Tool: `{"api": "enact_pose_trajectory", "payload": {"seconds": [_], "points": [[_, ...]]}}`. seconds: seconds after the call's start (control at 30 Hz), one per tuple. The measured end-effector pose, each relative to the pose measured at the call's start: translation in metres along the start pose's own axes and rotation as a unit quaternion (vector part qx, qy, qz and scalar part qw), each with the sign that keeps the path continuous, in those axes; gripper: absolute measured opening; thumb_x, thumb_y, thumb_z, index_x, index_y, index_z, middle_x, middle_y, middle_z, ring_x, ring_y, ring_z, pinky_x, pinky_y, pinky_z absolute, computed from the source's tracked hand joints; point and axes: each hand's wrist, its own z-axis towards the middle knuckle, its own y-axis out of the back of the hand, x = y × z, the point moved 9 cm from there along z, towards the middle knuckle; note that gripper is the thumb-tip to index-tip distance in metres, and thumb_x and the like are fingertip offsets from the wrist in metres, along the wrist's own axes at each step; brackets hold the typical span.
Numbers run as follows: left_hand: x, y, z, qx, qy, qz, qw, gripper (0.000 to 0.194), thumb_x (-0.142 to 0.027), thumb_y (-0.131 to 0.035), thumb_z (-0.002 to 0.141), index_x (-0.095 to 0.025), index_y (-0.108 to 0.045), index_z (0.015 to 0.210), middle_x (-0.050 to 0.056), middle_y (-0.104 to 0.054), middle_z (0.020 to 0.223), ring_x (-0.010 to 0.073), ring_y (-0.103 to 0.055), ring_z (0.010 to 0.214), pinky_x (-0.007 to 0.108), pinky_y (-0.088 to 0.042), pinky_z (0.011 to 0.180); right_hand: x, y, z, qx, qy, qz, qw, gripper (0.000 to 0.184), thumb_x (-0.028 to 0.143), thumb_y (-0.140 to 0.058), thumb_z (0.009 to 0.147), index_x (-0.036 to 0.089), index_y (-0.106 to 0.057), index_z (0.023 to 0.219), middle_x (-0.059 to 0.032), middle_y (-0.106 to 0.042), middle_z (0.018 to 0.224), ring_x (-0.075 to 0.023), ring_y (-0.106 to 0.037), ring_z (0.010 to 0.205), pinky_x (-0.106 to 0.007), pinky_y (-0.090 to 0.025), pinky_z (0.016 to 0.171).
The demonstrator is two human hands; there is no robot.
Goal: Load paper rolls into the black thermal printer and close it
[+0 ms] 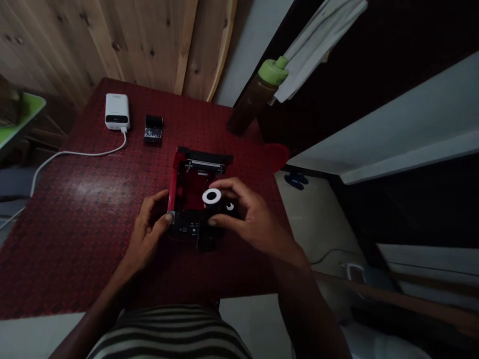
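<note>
A small red and black printer (187, 187) lies on the red patterned tablecloth (93, 199) with its lid open toward the far side. My left hand (149, 229) grips its near left corner, thumb and fingers pressed on the casing. My right hand (247, 214) is closed around a small roll (212, 196) with a white end face and a dark core, held just over the printer's open bay at its right side.
A white power bank (117, 111) with a white cable (75, 153) lies at the far left. A small black device (153, 129) sits beside it. A dark bottle (258, 94) with a green cap stands at the far right edge. The floor lies to the right.
</note>
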Motion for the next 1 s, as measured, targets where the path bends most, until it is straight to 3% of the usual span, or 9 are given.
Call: {"api": "enact_pose_trajectory", "payload": {"seconds": [0.1,0.2,0.4,0.5,0.73,0.87,1.0], "points": [[-0.003,0.001,0.000,0.001,-0.007,0.010,1.000,0.058,-0.054,-0.068,0.101,-0.021,-0.065,0.148,0.015,-0.069,0.152,0.0365,-0.067,0.141,0.053,-0.054,0.118,0.005,-0.010,0.009,-0.012,0.027,-0.122,0.992,0.028,0.018,-0.082,0.093,0.027,-0.072,0.118,-0.0003,-0.082,0.113,-0.0225,-0.078,0.106,-0.041,-0.060,0.101],[-0.003,0.001,0.000,0.005,-0.010,0.020,1.000,0.058,-0.054,-0.067,0.101,-0.021,-0.065,0.149,0.015,-0.069,0.152,0.0360,-0.065,0.142,0.054,-0.052,0.121,0.010,-0.022,0.018,-0.024,0.049,-0.242,0.969,0.030,0.008,-0.078,0.095,0.025,-0.076,0.120,-0.0032,-0.081,0.118,-0.0232,-0.076,0.112,-0.042,-0.058,0.105],[0.002,0.001,-0.002,0.007,-0.005,0.009,1.000,0.058,-0.052,-0.068,0.102,-0.023,-0.064,0.151,0.014,-0.067,0.154,0.0371,-0.061,0.148,0.057,-0.045,0.127,0.008,-0.045,0.032,0.013,-0.009,-0.418,0.908,0.025,0.007,-0.072,0.101,0.016,-0.078,0.123,-0.0132,-0.080,0.123,-0.0309,-0.073,0.120,-0.048,-0.054,0.109],[0.002,0.000,-0.002,0.011,-0.001,0.003,1.000,0.059,-0.053,-0.068,0.102,-0.023,-0.063,0.153,0.015,-0.067,0.156,0.0380,-0.060,0.150,0.058,-0.044,0.128,0.011,-0.053,0.037,0.021,-0.004,-0.482,0.876,0.020,0.010,-0.067,0.105,0.017,-0.077,0.120,-0.0134,-0.083,0.119,-0.0328,-0.073,0.118,-0.048,-0.052,0.105],[0.003,-0.001,-0.002,0.019,0.006,-0.003,1.000,0.061,-0.052,-0.067,0.102,-0.021,-0.061,0.155,0.016,-0.065,0.157,0.0379,-0.058,0.152,0.059,-0.043,0.129,0.005,-0.063,0.054,0.030,-0.029,-0.553,0.832,0.024,0.004,-0.067,0.096,0.017,-0.077,0.114,-0.0148,-0.084,0.109,-0.0319,-0.077,0.110,-0.041,-0.055,0.093],[0.002,-0.001,-0.002,0.016,0.002,0.006,1.000,0.059,-0.051,-0.067,0.103,-0.022,-0.061,0.154,0.015,-0.066,0.157,0.0371,-0.058,0.152,0.058,-0.042,0.129,-0.007,-0.064,0.063,0.059,-0.083,-0.546,0.832,0.027,0.005,-0.063,0.098,0.015,-0.078,0.118,-0.0171,-0.083,0.108,-0.0317,-0.080,0.099,-0.040,-0.057,0.080],[0.002,-0.001,-0.002,0.017,0.002,0.009,1.000,0.061,-0.053,-0.067,0.103,-0.021,-0.060,0.155,0.016,-0.065,0.157,0.0375,-0.058,0.151,0.059,-0.042,0.128,-0.012,-0.065,0.065,0.079,-0.080,-0.523,0.845,0.026,0.004,-0.060,0.102,0.013,-0.079,0.117,-0.0175,-0.084,0.109,-0.0318,-0.081,0.105,-0.040,-0.060,0.088]]}}
